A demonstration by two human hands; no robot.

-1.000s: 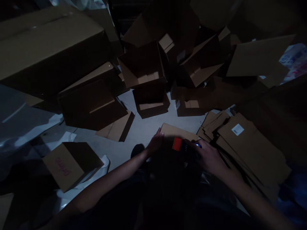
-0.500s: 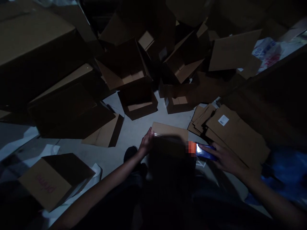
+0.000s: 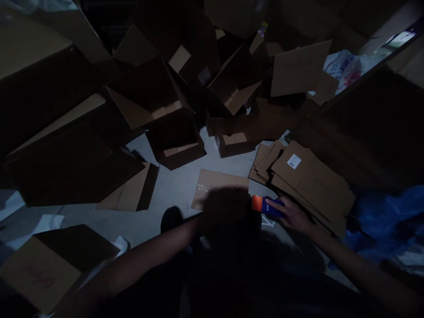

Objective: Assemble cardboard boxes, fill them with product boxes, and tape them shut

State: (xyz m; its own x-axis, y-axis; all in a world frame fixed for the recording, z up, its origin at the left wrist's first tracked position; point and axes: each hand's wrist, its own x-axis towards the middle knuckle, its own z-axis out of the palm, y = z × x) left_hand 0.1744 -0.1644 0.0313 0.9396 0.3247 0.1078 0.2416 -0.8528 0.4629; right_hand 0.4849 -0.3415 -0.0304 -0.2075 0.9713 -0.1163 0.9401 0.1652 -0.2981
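Observation:
A small cardboard box with a strip of shiny tape on its top stands between my legs. My left hand is over the box in deep shadow, and its fingers cannot be made out. At the right side of the box, my right hand is closed around a dark blue tool with an orange end. The orange end lies close to the box's right edge; whether they touch is unclear.
Open cardboard boxes stand ahead on the grey floor. Flattened cardboard is stacked at the right, beside blue plastic. A box with red writing sits lower left. My shoe is left of the small box.
My left hand has moved from the box's left edge to the right, over the box and into shadow. The view has shifted somewhat; my right hand still holds the tool beside the box.

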